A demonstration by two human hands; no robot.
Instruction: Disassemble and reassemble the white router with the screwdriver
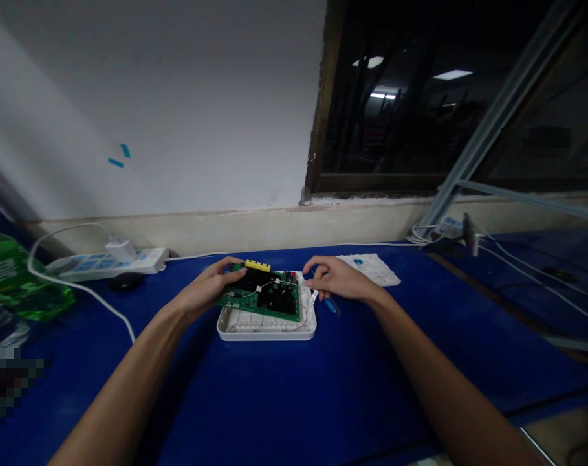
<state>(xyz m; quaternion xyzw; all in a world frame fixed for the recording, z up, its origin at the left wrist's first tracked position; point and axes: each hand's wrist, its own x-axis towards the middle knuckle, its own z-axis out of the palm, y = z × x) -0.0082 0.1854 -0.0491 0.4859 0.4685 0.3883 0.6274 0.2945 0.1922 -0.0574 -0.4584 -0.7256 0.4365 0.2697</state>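
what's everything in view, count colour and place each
table: 1, blue, foreground
wall: 1, white, behind table
casing: 1, white, on table
circuit board: 1, green and black, over casing
yellow part: 1, yellow, on board
blue item: 1, blue, right of casing
panel: 1, white, table, back right
power strip: 1, white and blue, by wall, left
plug: 1, white, in strip
dark object: 1, black, before strip
green bottle: 1, green, left edge
tape strips: 2, blue, on wall
window: 1, dark, upper right
metal frame: 1, grey, right side
upright object: 1, dark, right
cables: several, white, table's back and left
left hand: 1, bare, grip on board's left end
right hand: 1, bare, near board's right end
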